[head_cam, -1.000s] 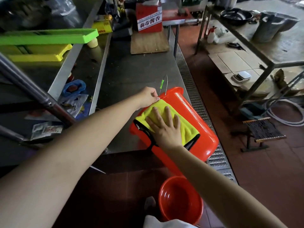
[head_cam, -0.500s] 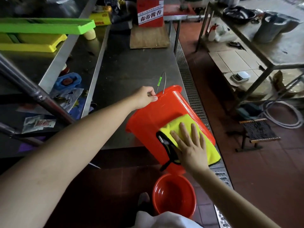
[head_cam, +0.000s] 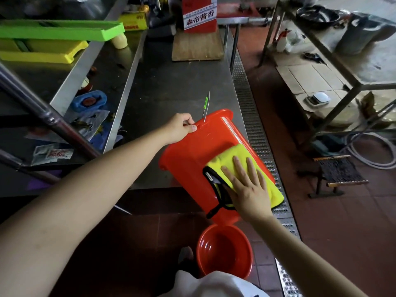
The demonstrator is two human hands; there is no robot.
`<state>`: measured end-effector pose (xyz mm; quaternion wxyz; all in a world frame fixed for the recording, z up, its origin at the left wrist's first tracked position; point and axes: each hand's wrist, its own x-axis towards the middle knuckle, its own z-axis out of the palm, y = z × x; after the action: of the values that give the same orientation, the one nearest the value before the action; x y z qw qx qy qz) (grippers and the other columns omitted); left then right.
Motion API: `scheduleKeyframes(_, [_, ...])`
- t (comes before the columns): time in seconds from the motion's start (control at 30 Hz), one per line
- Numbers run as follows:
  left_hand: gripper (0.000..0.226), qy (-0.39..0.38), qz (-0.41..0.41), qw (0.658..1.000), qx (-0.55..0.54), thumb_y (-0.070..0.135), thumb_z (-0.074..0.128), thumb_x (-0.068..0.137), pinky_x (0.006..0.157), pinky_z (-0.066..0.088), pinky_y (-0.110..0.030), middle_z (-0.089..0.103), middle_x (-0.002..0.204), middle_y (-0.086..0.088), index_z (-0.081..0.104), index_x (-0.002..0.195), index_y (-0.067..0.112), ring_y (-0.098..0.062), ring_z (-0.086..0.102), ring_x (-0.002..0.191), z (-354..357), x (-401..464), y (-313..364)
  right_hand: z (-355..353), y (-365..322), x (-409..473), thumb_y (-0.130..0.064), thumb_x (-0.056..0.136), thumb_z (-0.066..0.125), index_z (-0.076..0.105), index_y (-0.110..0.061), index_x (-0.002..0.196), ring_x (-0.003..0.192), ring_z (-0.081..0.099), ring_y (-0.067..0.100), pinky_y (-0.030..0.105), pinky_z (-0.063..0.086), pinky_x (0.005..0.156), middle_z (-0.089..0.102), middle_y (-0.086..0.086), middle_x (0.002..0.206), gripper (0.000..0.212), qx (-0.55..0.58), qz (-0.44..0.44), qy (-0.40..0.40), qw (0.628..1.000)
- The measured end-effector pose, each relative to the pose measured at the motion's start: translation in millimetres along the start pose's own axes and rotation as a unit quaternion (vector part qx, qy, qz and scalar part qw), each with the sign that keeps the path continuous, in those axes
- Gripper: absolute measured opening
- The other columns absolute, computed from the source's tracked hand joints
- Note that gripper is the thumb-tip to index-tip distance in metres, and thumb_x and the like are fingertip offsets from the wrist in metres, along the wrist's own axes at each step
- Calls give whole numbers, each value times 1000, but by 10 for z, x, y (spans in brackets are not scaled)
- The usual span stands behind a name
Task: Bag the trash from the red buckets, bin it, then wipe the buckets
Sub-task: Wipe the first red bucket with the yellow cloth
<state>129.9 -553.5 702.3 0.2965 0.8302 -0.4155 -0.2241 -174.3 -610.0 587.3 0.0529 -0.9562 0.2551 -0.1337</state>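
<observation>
Your left hand (head_cam: 182, 127) pinches the tilted bucket (head_cam: 205, 151) rim; your flat right hand (head_cam: 246, 185) presses the cloth (head_cam: 237, 155). Press harder and that grip may slip.

Left hand (head_cam: 182, 127) pinched, right hand (head_cam: 246, 190) flat

Tilted bucket (head_cam: 192, 159) mouth faces away; cloth (head_cam: 231, 159) partly under right hand (head_cam: 248, 189).

On the steel tabletop (head_cam: 171, 82) a red box with a white label (head_cam: 200, 15) stands on a wooden board (head_cam: 196, 47). A green tray (head_cam: 64, 32) sits over a yellow tray (head_cam: 47, 51) on the shelf to the left, with a blue dish (head_cam: 90, 100) and printed packets (head_cam: 53, 155) lower down. A perforated metal drain grate (head_cam: 252, 116) runs along the red tiled floor (head_cam: 353, 232), near a small low stool (head_cam: 340, 172) and a coiled hose (head_cam: 375, 151).
</observation>
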Motion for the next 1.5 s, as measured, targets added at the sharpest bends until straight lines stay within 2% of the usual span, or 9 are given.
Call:
scheduleKeyframes(0.2, [14, 8, -10, 1000, -9, 34, 65, 92, 66, 43, -26, 68, 88, 9, 63, 82, 24, -7, 62, 83, 2, -93, -109, 19, -39, -279, -48, 100, 50, 22, -43, 157, 154, 1, 36, 62, 23, 116, 8, -3, 168, 63, 6, 4, -15, 1000])
scheduleKeyframes(0.33, [14, 27, -13, 999, -12, 31, 64, 92, 65, 42, -25, 69, 89, 4, 62, 84, 20, -12, 62, 81, 37, -160, -149, -78, -278, 447, -59, 100, 36, 24, -46, 154, 154, 1, 34, 59, 22, 117, 8, -5, 168, 56, 16, 33, -37, 999])
scheduleKeyframes(0.5, [18, 56, -20, 998, 26, 4, 52, 92, 63, 41, -22, 67, 90, -1, 64, 89, 17, -20, 61, 82, -11, -203, -204, -176, -478, 1275, -67, 100, 20, 23, -47, 154, 155, -3, 29, 55, 15, 120, 6, -9, 168, 58, 45, 31, -65, 996])
scheduleKeyframes(0.63, [9, 65, -38, 997, 22, 24, 63, 92, 65, 43, -24, 68, 91, 8, 62, 84, 21, -13, 62, 83, -2, -234, -259, -104, -301, 928, -65, 101, 24, 20, -47, 155, 155, -2, 28, 54, 18, 121, 6, -8, 168, 56, 31, 0, -41, 999])
scheduleKeyframes(0.7, [15, 58, -45, 997, 23, 36, 65, 91, 68, 46, -27, 68, 89, 10, 60, 82, 25, -11, 62, 82, 7, -255, -307, -34, -135, 500, -61, 102, 32, 21, -47, 155, 155, 1, 29, 55, 23, 119, 9, -6, 168, 56, 15, -16, -20, 1000])
scheduleKeyframes(0.9, [16, 56, -41, 997, 21, 38, 63, 92, 67, 44, -26, 68, 90, 14, 59, 80, 28, -8, 62, 84, -19, -351, -423, 30, 236, -367, -54, 99, 43, 29, -40, 155, 154, 8, 33, 59, 28, 115, 14, -2, 168, 60, 41, -35, 7, 999])
scheduleKeyframes(1.17, [14, 67, -44, 997, 25, 34, 62, 93, 65, 39, -20, 63, 93, 20, 58, 82, 29, 1, 57, 86, -33, -421, -524, -185, -116, 700, -71, 95, 15, 28, -48, 152, 155, 2, 26, 53, 22, 118, 11, -10, 167, 63, 82, -2, -68, 994])
scheduleKeyframes(1.33, [12, 91, -36, 995, 33, 33, 62, 93, 66, 42, -19, 67, 90, 15, 57, 86, 25, -6, 60, 81, -47, -438, -576, -189, -269, 1596, -67, 99, 27, 26, -50, 152, 155, 2, 22, 51, 19, 121, 8, -13, 167, 57, 108, -6, -96, 990])
scheduleKeyframes(1.5, [14, 89, -27, 995, 34, 33, 62, 93, 67, 44, -25, 67, 92, 14, 55, 82, 27, -7, 60, 83, -20, -419, -553, -173, 13, 1276, -69, 98, 24, 28, -48, 152, 155, 7, 19, 47, 22, 121, 14, -14, 166, 58, 114, -38, -60, 991])
